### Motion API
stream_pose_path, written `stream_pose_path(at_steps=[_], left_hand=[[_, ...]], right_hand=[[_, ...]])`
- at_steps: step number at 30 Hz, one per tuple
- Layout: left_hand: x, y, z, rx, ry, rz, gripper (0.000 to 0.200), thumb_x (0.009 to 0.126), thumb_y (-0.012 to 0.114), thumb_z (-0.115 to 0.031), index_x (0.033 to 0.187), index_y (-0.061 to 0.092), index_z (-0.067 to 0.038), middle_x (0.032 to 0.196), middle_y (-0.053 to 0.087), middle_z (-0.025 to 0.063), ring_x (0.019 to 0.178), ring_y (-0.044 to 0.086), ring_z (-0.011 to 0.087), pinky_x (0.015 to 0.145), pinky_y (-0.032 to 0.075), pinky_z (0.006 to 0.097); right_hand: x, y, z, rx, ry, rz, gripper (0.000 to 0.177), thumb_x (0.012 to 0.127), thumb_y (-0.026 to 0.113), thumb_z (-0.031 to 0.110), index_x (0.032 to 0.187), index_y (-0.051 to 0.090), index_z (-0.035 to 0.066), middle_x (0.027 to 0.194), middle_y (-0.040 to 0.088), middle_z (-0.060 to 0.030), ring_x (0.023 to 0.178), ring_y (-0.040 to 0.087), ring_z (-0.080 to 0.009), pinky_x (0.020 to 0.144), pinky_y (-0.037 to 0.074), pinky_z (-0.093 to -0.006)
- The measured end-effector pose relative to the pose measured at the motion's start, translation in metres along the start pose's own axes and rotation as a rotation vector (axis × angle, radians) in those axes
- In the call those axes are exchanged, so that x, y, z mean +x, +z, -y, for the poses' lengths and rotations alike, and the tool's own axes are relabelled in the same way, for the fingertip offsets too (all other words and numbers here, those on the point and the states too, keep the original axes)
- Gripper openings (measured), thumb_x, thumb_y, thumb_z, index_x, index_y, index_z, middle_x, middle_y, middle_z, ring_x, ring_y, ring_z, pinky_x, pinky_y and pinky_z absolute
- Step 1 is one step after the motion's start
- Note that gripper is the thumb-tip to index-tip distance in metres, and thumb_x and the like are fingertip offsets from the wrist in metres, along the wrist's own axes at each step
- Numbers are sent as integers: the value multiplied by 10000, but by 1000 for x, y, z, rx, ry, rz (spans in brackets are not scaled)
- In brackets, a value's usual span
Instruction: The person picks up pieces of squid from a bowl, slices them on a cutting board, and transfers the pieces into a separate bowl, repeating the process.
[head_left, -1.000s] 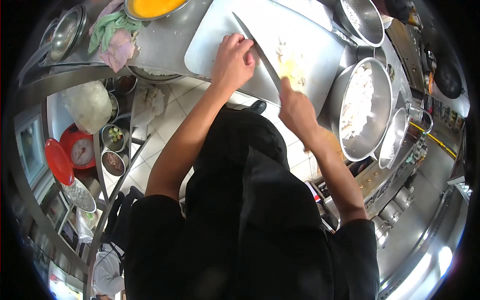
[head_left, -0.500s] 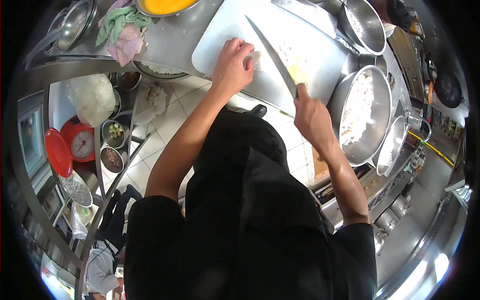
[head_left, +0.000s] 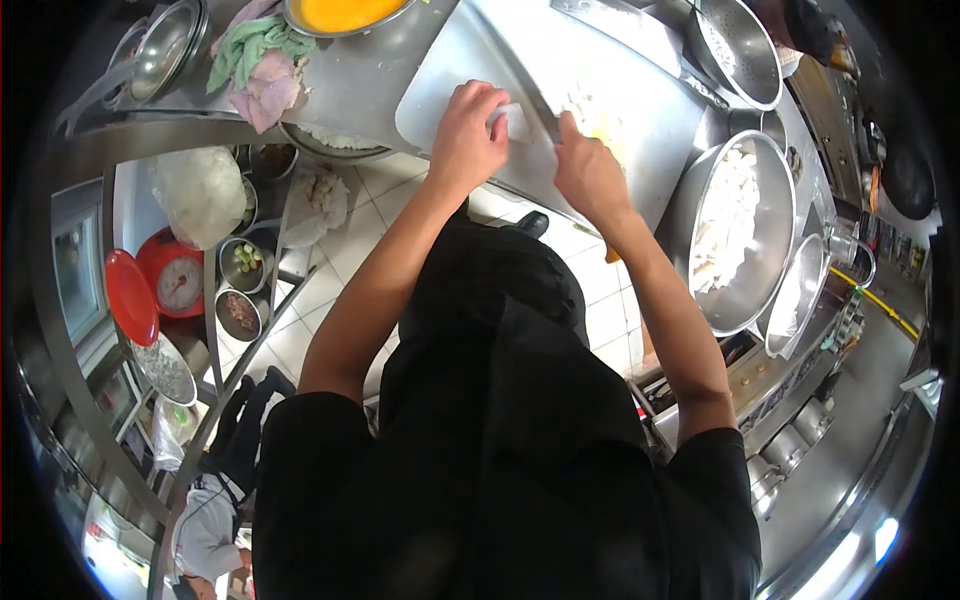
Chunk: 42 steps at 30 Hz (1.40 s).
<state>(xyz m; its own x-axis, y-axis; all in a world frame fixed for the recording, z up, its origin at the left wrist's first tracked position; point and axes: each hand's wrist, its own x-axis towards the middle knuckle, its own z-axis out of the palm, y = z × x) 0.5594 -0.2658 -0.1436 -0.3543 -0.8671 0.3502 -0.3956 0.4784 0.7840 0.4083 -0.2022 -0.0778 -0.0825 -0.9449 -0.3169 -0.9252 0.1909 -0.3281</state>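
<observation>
My right hand [head_left: 594, 178] is closed round the handle of a long kitchen knife [head_left: 522, 78], whose blade points away over the white cutting board [head_left: 440, 92]. On the board my left hand [head_left: 470, 128] bends its fingers round a pale white piece of food [head_left: 515, 122], and the blade stands just to the right of it. Small white and yellowish cut bits [head_left: 598, 118] lie on the board beyond my right hand. A large steel bowl [head_left: 768, 225] to the right holds many white cut pieces [head_left: 728, 230].
A steel colander [head_left: 762, 75] stands at the back right. Yellow liquid [head_left: 345, 10] fills a bowl behind the board, near green and pink cloths [head_left: 262, 75]. A red scale [head_left: 178, 285] and small containers sit on the lower left shelf. Another person [head_left: 210, 530] is at the lower left.
My right hand and the knife have moved left, bringing the blade close to the white piece under my left hand. The whole view has shifted slightly right.
</observation>
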Motion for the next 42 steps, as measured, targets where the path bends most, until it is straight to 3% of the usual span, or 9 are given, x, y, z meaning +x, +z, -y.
stream_pose_path(at_steps=[2,7,12,18,24,26,29,35,42], left_hand=[[-4,-4,4,-51,16,-43,224,732,612,16,947,561,-22,942,537,134,904,528,313,787,460,395],[-6,-6,0,-8,-15,-38,204,724,609,20,915,550,-20,895,543,125,879,534,317,744,459,406],[-4,2,-1,90,15,-75,178,703,602,31,865,543,-13,843,518,115,843,525,304,730,451,405],[-2,3,-1,165,56,-58,160,686,602,28,834,553,-5,842,518,122,850,521,321,750,451,414],[-8,-9,-28,141,-41,66,336,730,608,18,1062,557,3,1035,529,172,956,544,360,803,464,424],[-10,-8,-35,181,-158,168,399,757,608,6,1148,528,-4,1127,498,189,1004,543,367,839,462,423],[0,7,-27,177,-169,223,443,767,603,6,1197,496,-8,1163,473,192,1004,535,381,859,455,429],[30,50,-71,172,-127,328,522,767,617,-60,1268,467,-64,1198,434,196,1081,472,395,880,452,458],[54,87,-86,439,-82,552,429,739,615,-101,1162,549,-141,1184,420,173,1080,465,384,828,480,460]], right_hand=[[-9,-4,-12,11,49,-71,229,858,529,69,1036,400,3,667,586,-295,678,586,-485,641,458,-555],[-52,-28,0,-75,49,24,217,876,506,61,1047,386,1,662,581,-300,685,580,-489,634,442,-563],[-80,-33,14,-154,40,210,246,801,490,-13,1013,377,38,624,594,-228,620,609,-426,573,475,-516],[-19,16,12,61,-29,22,236,826,517,23,1019,381,14,645,586,-265,652,591,-461,596,454,-541],[-10,7,-18,102,-39,-43,284,856,529,83,1111,422,19,672,584,-287,669,572,-487,613,443,-543],[-30,-4,-33,187,-21,-176,346,858,511,74,1195,443,36,636,586,-239,593,601,-411,566,461,-479],[-69,-38,-45,476,223,-127,371,883,518,89,1249,457,60,615,540,-79,498,508,-132,483,430,-300],[-135,-91,-43,688,547,-254,367,936,470,103,1256,390,-57,619,533,-56,472,465,-95,438,390,-233],[-196,-98,-77,797,549,-331,310,927,455,59,1222,408,-26,616,529,-57,454,441,-90,432,380,-239]])
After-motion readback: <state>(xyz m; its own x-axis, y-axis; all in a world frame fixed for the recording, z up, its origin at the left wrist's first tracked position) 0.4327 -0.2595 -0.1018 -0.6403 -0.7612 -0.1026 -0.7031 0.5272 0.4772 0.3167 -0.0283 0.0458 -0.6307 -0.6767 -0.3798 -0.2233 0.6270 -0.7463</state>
